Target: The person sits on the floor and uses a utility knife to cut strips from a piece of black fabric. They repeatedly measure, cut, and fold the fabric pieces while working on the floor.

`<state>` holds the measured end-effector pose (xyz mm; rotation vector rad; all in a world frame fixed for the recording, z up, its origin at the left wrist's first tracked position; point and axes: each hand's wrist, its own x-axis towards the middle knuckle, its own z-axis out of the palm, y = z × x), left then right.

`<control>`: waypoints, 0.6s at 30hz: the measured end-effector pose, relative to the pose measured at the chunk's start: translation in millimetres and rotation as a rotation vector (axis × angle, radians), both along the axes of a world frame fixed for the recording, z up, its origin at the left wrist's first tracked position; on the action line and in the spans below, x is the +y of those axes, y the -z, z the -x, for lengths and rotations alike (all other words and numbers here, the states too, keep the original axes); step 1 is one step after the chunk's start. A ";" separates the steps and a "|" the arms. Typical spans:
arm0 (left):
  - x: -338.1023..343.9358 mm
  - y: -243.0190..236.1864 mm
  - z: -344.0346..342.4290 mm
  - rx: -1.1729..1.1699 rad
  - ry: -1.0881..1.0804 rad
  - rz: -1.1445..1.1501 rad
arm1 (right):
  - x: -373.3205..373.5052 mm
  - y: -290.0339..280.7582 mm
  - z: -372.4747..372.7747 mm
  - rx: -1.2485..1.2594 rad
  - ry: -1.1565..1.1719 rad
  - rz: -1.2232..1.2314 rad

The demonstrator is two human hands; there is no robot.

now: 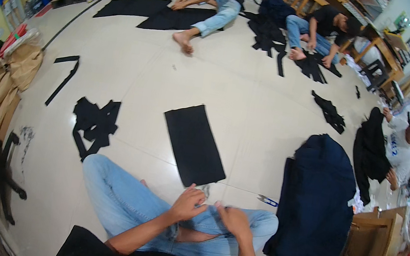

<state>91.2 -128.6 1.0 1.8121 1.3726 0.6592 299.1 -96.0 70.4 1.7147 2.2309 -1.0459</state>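
I sit cross-legged on the floor with both hands above my lap. My left hand (189, 205) has its fingers curled together close to the near corner of a flat black cloth rectangle (194, 145); whether it pinches anything is too small to see. Beside it my right hand (234, 220) hangs over my right shin, its fingers partly smeared by motion. The black cloth lies smooth on the tiles in front of my legs. Blue-handled thread snips (268, 201) rest on the floor by my right knee, next to a tall heap of dark navy fabric (315, 206).
Crumpled black cloth pieces (95, 125) and a bent black strip (68, 77) lie to the left. Beyond are two seated people handling black fabric (178, 17); another person at right holds a dark garment (369, 151). A wooden stool (370, 240) stands behind the heap.
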 end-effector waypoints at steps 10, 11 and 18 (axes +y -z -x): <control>-14.5 59.2 -22.7 -0.105 -0.047 0.004 | -17.3 69.0 85.4 1.272 0.317 0.019; -11.4 42.4 -25.0 -0.165 0.012 -0.007 | -9.3 78.4 83.8 1.122 0.299 -0.128; -15.9 7.4 -5.8 0.151 0.080 -0.104 | -6.2 73.2 64.0 0.144 0.177 -0.153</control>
